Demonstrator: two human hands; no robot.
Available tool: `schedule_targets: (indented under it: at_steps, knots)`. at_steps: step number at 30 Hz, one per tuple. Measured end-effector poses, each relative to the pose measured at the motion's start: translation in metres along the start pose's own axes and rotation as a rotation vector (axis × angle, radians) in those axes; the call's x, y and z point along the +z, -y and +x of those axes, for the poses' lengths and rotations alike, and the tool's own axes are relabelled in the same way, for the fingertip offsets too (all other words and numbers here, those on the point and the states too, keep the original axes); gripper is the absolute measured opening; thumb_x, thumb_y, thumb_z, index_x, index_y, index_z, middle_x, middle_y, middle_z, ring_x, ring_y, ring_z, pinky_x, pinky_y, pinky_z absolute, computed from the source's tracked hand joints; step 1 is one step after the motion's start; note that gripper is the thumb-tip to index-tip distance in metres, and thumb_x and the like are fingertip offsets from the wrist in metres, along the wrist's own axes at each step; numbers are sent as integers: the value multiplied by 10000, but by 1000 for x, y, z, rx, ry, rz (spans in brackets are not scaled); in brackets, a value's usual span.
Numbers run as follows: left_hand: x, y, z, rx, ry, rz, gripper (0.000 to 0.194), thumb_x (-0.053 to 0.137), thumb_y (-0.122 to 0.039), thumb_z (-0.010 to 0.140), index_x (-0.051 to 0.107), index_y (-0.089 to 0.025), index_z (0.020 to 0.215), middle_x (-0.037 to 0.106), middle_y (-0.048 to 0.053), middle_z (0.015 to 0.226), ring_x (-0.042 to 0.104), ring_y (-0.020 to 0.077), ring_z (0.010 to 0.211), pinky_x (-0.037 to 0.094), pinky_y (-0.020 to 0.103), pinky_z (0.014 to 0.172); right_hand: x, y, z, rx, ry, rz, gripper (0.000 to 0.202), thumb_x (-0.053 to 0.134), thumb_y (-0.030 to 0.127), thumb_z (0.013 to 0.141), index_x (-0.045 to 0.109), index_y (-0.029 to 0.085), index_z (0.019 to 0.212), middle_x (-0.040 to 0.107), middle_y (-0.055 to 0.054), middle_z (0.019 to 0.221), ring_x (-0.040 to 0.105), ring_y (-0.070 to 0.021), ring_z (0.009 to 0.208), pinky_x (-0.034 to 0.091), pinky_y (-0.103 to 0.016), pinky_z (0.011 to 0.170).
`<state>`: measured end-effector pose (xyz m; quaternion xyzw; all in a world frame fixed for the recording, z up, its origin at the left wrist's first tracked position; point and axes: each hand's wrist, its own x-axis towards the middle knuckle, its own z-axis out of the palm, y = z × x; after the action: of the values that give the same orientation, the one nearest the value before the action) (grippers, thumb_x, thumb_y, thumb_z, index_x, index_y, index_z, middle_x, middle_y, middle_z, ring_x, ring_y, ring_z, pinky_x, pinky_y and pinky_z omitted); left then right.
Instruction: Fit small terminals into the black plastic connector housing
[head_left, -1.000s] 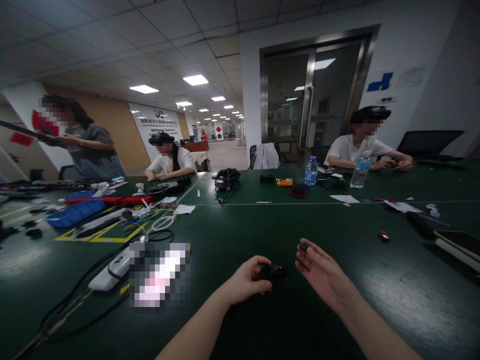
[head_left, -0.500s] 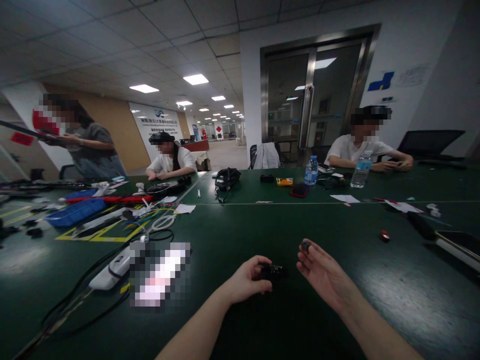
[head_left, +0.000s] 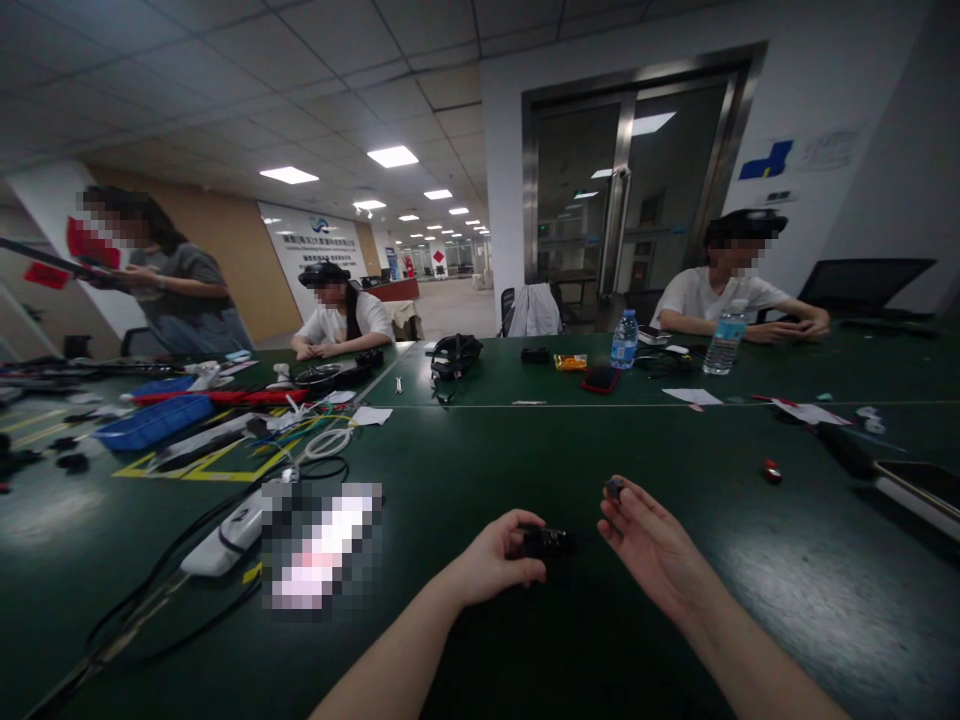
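My left hand [head_left: 501, 558] is closed around one end of a glossy black object [head_left: 551, 543] just above the green table [head_left: 480, 460]; its kind cannot be made out. To the right, my right hand [head_left: 651, 535] is raised with the palm turned inward. Thumb and fingertips pinch a small dark piece [head_left: 614, 488], too small to name. A gap separates the two hands, and the held things do not touch. Right of my right hand lies a small red and silver item [head_left: 771, 470].
At left are a white power strip [head_left: 232, 535] with black cables, a bright pixelated screen and a blue tray [head_left: 157, 422]. Water bottles [head_left: 624, 340], a red-edged phone [head_left: 601, 379] and a yellow packet [head_left: 571, 362] stand farther back. Two people sit across; another stands at left.
The fingers of my right hand have curled slightly more around the small dark piece. My left hand and the black object stay nearly in place.
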<state>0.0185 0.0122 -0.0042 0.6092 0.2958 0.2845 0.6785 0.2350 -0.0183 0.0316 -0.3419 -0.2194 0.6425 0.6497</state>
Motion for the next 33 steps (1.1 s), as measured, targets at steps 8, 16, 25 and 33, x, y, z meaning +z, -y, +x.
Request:
schedule_targets:
  at_steps: [8,16,25,33]
  knots:
    - [-1,1,0,7,14,15,493,702,-155,697,444,-171,1117,611,24,825,600,130,702,431,253,610,1,-2,-2,-89,-1,-145,297,805,319,577,685,278,846,647,18,868,577,-167,763,471,-304,686]
    - [-1,4,2,21,5,-21,538,745,-213,659,440,-164,1099,602,21,816,594,126,664,420,240,581,3,-11,-4,-154,25,-341,344,819,343,548,689,266,857,657,-4,864,568,-180,812,455,-322,743]
    - [-3,5,2,13,33,-19,514,727,-201,687,447,-172,1117,598,19,829,600,140,716,436,252,606,1,-21,-5,-301,182,-914,245,744,349,631,709,272,862,681,-23,866,578,-226,819,428,-384,781]
    - [-2,4,1,16,25,-26,512,738,-199,686,460,-179,1117,604,44,899,606,141,733,446,275,637,7,-25,-12,-365,295,-1033,195,725,268,649,712,328,834,659,-15,872,559,-248,878,410,-407,833]
